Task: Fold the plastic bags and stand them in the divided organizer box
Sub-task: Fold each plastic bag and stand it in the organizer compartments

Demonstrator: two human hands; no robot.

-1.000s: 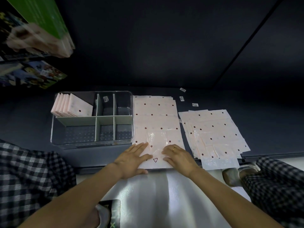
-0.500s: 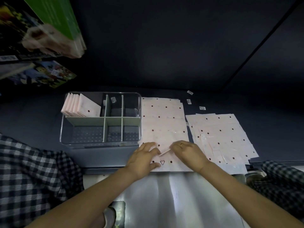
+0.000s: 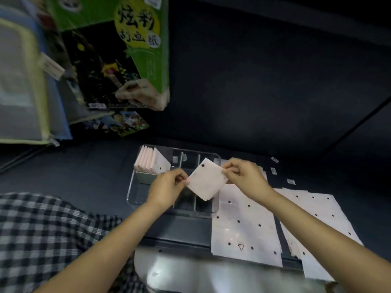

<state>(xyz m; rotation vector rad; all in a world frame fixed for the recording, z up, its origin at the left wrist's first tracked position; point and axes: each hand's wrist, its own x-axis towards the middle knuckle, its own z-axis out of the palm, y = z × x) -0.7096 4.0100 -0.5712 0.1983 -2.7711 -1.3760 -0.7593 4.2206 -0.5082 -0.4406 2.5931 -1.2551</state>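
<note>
One folded bag (image 3: 206, 180) was held above the divided organizer box (image 3: 135, 188), pinched at its left edge by the left hand (image 3: 167, 188) and at its right corner by the right hand (image 3: 245, 177). About six folded bags (image 3: 151, 162) stood in the box's far-left compartment. Two stacks of flat bags (image 3: 243, 227) lay to the right.

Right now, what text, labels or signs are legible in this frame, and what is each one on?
"炫彩" over "刮画纸": green package, upper left, on its yellow patch.
Small outlined triangle, point down: near end of the flat bag stack.
White label at the package's lower edge: too blurred to read.
Small white stickers on the dark surface: too small to read.
</note>
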